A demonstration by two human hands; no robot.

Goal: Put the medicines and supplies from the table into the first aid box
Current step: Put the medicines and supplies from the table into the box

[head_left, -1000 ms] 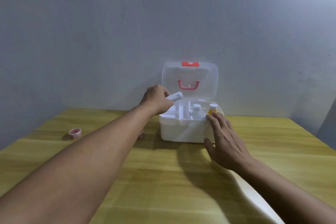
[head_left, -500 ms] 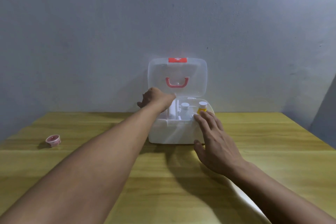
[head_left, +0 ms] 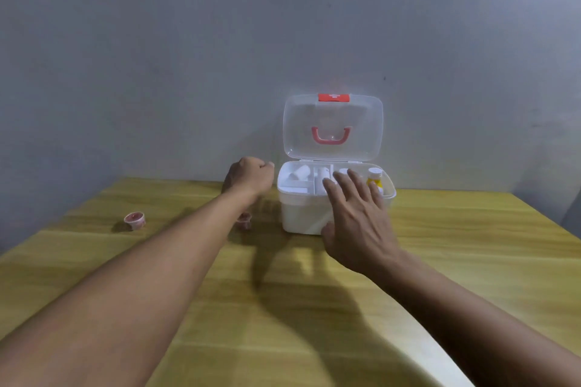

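The white first aid box (head_left: 301,217) stands at the back of the wooden table, its clear lid (head_left: 333,126) up against the wall. In its tray lie a white tube (head_left: 300,172), a white bottle (head_left: 323,176) and a yellow bottle with a white cap (head_left: 374,178). My left hand (head_left: 250,176) hovers just left of the box, fingers curled with nothing in them. My right hand (head_left: 358,223) rests open against the box's front right, fingers over the rim. Two small pink tape rolls sit on the table: one (head_left: 134,220) at far left, another (head_left: 244,220) partly behind my left forearm.
The grey wall rises right behind the box. The wooden table (head_left: 471,245) stretches to the right of the box and towards me, with its right edge near the frame's side.
My left hand has let go of the white tube, which now lies in the box's left compartment, and has drawn back to the left of the box. My right hand stays on the box.
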